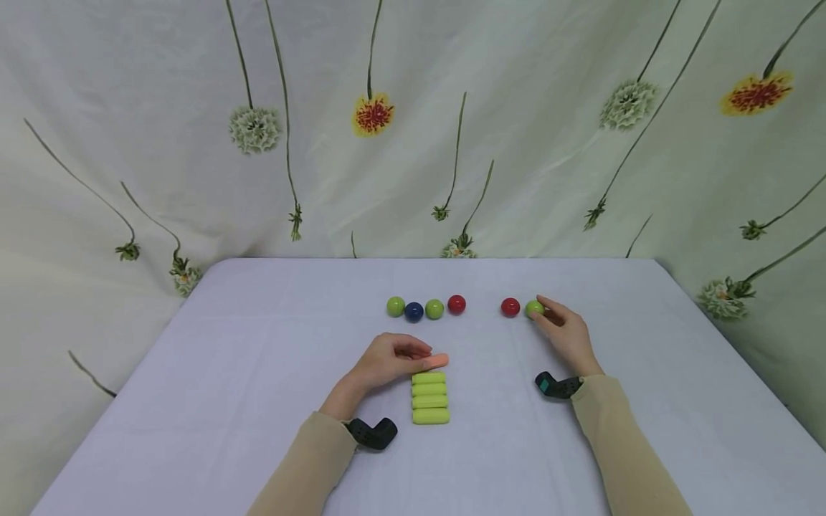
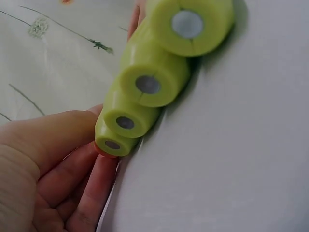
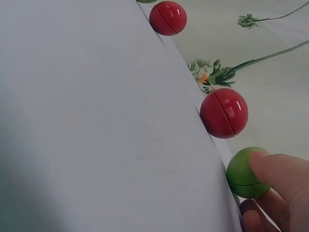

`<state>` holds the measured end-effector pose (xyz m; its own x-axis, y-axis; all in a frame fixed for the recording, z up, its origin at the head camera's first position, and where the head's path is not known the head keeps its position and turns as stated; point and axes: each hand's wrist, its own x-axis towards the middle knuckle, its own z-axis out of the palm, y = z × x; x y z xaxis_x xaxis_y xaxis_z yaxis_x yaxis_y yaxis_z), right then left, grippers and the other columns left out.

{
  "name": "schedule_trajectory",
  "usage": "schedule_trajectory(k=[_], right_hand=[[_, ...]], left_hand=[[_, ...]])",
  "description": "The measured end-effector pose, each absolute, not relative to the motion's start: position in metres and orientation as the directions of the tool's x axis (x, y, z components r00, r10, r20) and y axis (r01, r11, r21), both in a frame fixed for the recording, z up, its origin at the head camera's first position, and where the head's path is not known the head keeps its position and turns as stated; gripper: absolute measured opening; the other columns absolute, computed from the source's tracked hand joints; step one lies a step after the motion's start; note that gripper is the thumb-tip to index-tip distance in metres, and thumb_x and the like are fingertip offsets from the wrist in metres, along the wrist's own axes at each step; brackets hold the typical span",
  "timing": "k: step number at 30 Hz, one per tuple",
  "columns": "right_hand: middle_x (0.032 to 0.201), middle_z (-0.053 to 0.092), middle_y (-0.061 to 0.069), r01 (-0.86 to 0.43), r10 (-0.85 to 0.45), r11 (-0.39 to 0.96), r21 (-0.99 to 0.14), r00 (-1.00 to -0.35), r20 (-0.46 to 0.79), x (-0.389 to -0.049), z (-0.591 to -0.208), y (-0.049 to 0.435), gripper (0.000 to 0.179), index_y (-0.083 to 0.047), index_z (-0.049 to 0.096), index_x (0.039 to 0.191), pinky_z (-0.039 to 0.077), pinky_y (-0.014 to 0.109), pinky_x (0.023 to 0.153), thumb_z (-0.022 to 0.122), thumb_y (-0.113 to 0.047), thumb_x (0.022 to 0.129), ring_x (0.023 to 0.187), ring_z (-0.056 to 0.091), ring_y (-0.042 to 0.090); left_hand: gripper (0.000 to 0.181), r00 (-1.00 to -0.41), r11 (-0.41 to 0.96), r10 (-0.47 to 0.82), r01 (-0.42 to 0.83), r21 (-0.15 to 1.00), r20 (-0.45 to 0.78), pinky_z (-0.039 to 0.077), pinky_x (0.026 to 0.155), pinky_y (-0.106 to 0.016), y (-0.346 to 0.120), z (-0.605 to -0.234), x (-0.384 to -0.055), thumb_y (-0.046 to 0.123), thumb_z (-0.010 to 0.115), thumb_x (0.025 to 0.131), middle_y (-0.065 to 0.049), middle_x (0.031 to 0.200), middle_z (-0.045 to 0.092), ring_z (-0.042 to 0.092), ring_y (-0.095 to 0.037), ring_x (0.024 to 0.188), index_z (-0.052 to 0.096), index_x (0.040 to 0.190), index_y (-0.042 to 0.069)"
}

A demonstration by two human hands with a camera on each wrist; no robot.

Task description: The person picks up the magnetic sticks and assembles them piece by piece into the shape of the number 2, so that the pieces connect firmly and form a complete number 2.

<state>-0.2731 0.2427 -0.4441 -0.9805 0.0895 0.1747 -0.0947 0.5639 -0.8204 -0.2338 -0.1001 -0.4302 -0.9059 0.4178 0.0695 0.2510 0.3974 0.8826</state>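
Observation:
My left hand pinches an orange rounded stick between thumb and fingers, just beyond the nearest-to-it end of a column of several yellow-green sticks. In the left wrist view these green sticks show round grey metal-like ends and mostly hide the orange one. Farther right, my right hand holds a green ball, thumb on one side and fingers on the other. A seam runs round that green ball in the right wrist view. Left of it, a little apart, sits a red ball.
Farther left stands a loose row: a green ball, a dark blue ball, another green ball and a red ball. All lie on a white-covered table. A flower-printed cloth hangs behind its far edge.

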Motion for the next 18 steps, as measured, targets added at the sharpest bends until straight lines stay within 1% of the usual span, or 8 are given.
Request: schedule_trajectory(k=[3, 6, 10, 12, 14, 16, 18], right_hand=[[0.125, 0.054, 0.021, -0.097, 0.1, 0.581, -0.808, -0.977, 0.189, -0.273, -0.444, 0.242, 0.048, -0.004, 0.05, 0.133, 0.043, 0.045, 0.093, 0.061, -0.026, 0.092, 0.11, 0.053, 0.034], [0.123, 0.053, 0.023, -0.075, 0.124, 0.584, -0.808, -0.976, 0.181, -0.272, -0.443, 0.242, 0.05, -0.002, 0.046, 0.134, 0.042, 0.046, 0.094, 0.061, -0.026, 0.092, 0.111, 0.052, 0.035], [0.127, 0.05, 0.023, -0.018, 0.173, 0.571, -0.821, -0.975, 0.142, -0.271, -0.44, 0.241, 0.058, -0.002, 0.041, 0.139, 0.041, 0.045, 0.095, 0.058, -0.033, 0.093, 0.113, 0.049, 0.035], [0.126, 0.05, 0.02, 0.014, 0.208, 0.552, -0.833, -0.971, 0.121, -0.27, -0.438, 0.241, 0.06, -0.003, 0.042, 0.138, 0.045, 0.041, 0.089, 0.057, -0.038, 0.092, 0.109, 0.051, 0.032], [0.124, 0.051, 0.018, 0.033, 0.245, 0.518, -0.855, -0.963, 0.111, -0.269, -0.436, 0.239, 0.061, -0.004, 0.045, 0.136, 0.048, 0.034, 0.081, 0.057, -0.043, 0.091, 0.1, 0.055, 0.028], [0.122, 0.053, 0.015, 0.043, 0.278, 0.474, -0.88, -0.955, 0.102, -0.268, -0.434, 0.238, 0.061, -0.005, 0.049, 0.133, 0.049, 0.026, 0.071, 0.059, -0.046, 0.089, 0.091, 0.056, 0.024], [0.122, 0.053, 0.012, 0.044, 0.291, 0.428, -0.903, -0.952, 0.091, -0.268, -0.433, 0.236, 0.061, -0.006, 0.052, 0.13, 0.047, 0.019, 0.066, 0.061, -0.048, 0.087, 0.086, 0.056, 0.021]], left_hand=[[0.025, -0.901, 0.396, 0.423, 0.278, 0.875, 0.094, 0.049, 0.078, -0.029, -0.098, -0.431, -0.234, 0.022, 0.072, 0.084, 0.001, 0.098, 0.069, 0.062, -0.012, 0.089, 0.071, 0.104, 0.008], [0.026, -0.901, 0.399, 0.42, 0.292, 0.869, 0.109, 0.049, 0.08, -0.029, -0.096, -0.431, -0.235, 0.023, 0.072, 0.083, 0.003, 0.098, 0.069, 0.062, -0.011, 0.091, 0.071, 0.105, 0.009], [0.028, -0.906, 0.388, 0.405, 0.294, 0.873, 0.125, 0.049, 0.081, -0.03, -0.094, -0.432, -0.237, 0.026, 0.073, 0.083, 0.003, 0.097, 0.069, 0.062, -0.011, 0.091, 0.071, 0.105, 0.009], [0.029, -0.911, 0.377, 0.394, 0.28, 0.883, 0.121, 0.049, 0.082, -0.031, -0.093, -0.432, -0.238, 0.026, 0.074, 0.082, 0.002, 0.097, 0.069, 0.063, -0.012, 0.091, 0.071, 0.105, 0.009], [0.03, -0.917, 0.36, 0.383, 0.26, 0.896, 0.112, 0.049, 0.084, -0.032, -0.092, -0.432, -0.239, 0.025, 0.074, 0.082, 0.001, 0.098, 0.069, 0.064, -0.013, 0.091, 0.07, 0.106, 0.008], [0.029, -0.922, 0.355, 0.375, 0.243, 0.903, 0.101, 0.049, 0.085, -0.033, -0.091, -0.431, -0.239, 0.024, 0.073, 0.083, 0.001, 0.1, 0.069, 0.063, -0.014, 0.093, 0.07, 0.108, 0.008], [0.029, -0.923, 0.35, 0.374, 0.23, 0.908, 0.09, 0.049, 0.085, -0.033, -0.09, -0.43, -0.24, 0.023, 0.071, 0.085, 0.001, 0.102, 0.068, 0.062, -0.014, 0.095, 0.069, 0.109, 0.008]])
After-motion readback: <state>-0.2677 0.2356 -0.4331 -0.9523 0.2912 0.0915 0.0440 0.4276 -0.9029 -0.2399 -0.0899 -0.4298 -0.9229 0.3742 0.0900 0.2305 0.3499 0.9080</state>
